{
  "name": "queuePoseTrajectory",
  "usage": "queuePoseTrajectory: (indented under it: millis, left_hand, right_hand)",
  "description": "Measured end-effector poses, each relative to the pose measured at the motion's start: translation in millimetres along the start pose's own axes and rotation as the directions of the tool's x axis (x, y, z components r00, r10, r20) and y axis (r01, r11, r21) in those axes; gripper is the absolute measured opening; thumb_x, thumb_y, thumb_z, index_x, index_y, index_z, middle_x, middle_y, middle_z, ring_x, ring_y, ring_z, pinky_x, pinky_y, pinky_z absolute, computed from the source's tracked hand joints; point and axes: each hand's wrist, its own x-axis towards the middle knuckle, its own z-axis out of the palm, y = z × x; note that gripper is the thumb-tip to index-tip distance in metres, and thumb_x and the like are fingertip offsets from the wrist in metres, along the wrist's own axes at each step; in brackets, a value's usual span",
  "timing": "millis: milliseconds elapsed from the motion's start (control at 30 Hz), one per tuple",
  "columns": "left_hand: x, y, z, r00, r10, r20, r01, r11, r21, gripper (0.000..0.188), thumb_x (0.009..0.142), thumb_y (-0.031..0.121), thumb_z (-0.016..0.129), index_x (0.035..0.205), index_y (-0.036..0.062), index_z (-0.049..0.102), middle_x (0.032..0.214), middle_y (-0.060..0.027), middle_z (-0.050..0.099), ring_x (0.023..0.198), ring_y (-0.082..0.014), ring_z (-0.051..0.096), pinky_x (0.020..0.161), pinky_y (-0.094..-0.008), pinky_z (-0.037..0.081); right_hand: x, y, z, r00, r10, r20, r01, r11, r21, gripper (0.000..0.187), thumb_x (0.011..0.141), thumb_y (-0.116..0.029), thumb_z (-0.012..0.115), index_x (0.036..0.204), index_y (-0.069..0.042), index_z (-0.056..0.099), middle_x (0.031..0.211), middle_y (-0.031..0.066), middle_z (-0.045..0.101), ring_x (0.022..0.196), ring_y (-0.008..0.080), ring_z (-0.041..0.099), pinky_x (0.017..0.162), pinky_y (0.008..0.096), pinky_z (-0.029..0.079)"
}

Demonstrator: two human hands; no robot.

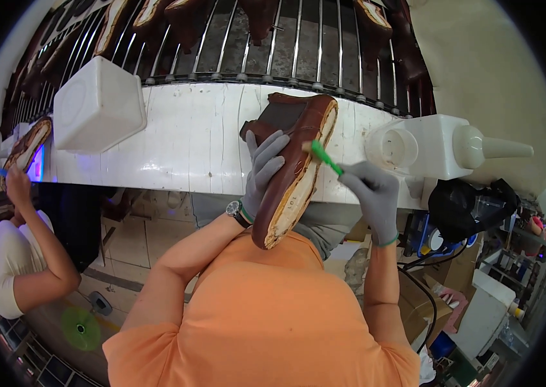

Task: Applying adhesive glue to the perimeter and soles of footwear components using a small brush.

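A brown leather shoe upper [286,145] without an outsole lies tilted on its side, its pale underside facing right. My left hand [264,169], in a grey glove, grips it from the left, fingers spread along the leather. In my gloved right hand [373,193] is a small brush [326,157] with a green handle, held by its end. The brush head is at the edge between leather and underside, about the middle of the shoe; whether it touches cannot be told. The shoe's toe points toward me, past the table's near edge.
The white table [186,138] carries a white plastic container [100,106] at left and a round clear cup [392,148] beside a white bottle [444,145] at right. Behind runs a roller rack [273,39] bearing more shoes. At left a co-worker's hand [18,184] holds another shoe [30,145].
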Motion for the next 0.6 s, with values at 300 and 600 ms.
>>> queuePoseTrajectory:
  millis: [300,600]
  left_hand:
    - [4.5,7.1,4.5,0.997,-0.001,-0.078,-0.003,0.999,-0.047,0.073,0.081,0.019,0.079,0.138,0.0144,0.033,0.144,-0.0180,0.044,0.134,-0.0380,0.045,0.117,-0.0642,0.005]
    - [19.4,9.1,-12.7,0.998,-0.013,0.064,0.010,0.999,0.040,0.069,0.081,0.017,0.077,0.137,0.0108,0.037,0.144,-0.0173,0.047,0.133,-0.0352,0.047,0.116,-0.0644,0.010]
  right_hand:
    - [-45.2,-36.8,9.5,0.809,-0.542,0.227,0.585,0.779,-0.227,0.020,0.078,-0.014,0.079,0.098,-0.011,0.075,0.082,0.0045,0.068,0.066,0.0199,0.064,0.059,0.0291,0.051]
    - [-36.8,-44.2,8.5,0.916,-0.401,0.023,0.394,0.885,-0.248,0.018,0.077,-0.007,0.078,0.095,-0.003,0.075,0.081,0.0079,0.069,0.065,0.0166,0.063,0.059,0.0266,0.048]
